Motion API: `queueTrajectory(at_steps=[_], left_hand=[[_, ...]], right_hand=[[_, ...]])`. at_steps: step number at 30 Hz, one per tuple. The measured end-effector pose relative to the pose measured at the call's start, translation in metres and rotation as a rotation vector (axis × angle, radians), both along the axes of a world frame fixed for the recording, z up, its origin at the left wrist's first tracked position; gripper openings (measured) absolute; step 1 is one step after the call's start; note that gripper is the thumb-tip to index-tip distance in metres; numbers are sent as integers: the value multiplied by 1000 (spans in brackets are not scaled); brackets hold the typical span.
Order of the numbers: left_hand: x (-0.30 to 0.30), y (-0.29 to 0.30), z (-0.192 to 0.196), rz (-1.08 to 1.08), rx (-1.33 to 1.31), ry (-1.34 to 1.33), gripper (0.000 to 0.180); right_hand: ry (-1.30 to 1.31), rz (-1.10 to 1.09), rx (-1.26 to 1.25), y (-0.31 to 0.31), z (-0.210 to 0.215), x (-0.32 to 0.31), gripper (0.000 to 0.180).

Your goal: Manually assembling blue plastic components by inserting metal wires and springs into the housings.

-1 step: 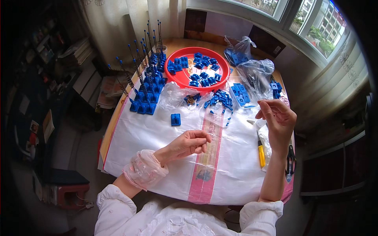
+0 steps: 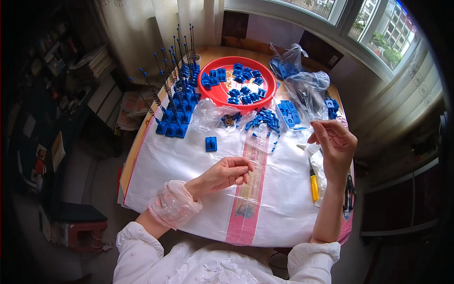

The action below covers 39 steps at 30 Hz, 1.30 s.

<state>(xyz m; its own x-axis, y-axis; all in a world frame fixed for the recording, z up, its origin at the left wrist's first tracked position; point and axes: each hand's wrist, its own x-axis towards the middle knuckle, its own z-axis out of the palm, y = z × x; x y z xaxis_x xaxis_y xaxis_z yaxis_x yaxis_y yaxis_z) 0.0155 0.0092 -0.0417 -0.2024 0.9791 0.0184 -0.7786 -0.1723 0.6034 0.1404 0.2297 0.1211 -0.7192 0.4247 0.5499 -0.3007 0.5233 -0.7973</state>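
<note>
Above the middle of the white sheet, my left hand [image 2: 226, 172] is closed, thumb and forefinger pinched together. Farther right and higher, my right hand [image 2: 335, 143] is likewise pinched. Anything between either set of fingertips is too fine to make out. Nearest beyond my left hand lies a single square blue plastic piece [image 2: 211, 144]. Past it are a heap of small blue plastic parts [image 2: 265, 120] and a few brassy pieces [image 2: 231, 120] on clear plastic. Close to my right hand stands a clear tray [image 2: 296, 127] with flat blue pieces.
Blue bases with upright springs [image 2: 174, 113] crowd the left edge. A round red tray [image 2: 222, 101] with blue parts sits at the back. Plastic bags [image 2: 309, 87] lie back right. A yellow-handled tool [image 2: 314, 188] and black-handled scissors [image 2: 349, 194] lie by my right forearm.
</note>
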Motion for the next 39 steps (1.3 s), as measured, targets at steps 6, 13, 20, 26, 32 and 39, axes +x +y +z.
queueTrajectory(at_steps=[6,13,20,26,32,39], left_hand=[[7,-2,14,155,-236,176,11],[-2,-8,-10,192,-100,127,17],[1,-6,-1,132,-138,218,23],[6,-16,59,85,-260,713,19],[-14,-56,97,736,-458,997,18],[-56,-128,89,879,-1020,1169,23]], right_hand=[[-37,23,14,-10,-5,-4,5],[-286,432,107,-53,-50,-24,12],[-389,577,-23,-57,-65,-22,7],[-296,450,-156,-46,-60,-19,6],[-282,421,-363,-50,-28,-7,26],[-223,336,-184,-47,-23,0,34]])
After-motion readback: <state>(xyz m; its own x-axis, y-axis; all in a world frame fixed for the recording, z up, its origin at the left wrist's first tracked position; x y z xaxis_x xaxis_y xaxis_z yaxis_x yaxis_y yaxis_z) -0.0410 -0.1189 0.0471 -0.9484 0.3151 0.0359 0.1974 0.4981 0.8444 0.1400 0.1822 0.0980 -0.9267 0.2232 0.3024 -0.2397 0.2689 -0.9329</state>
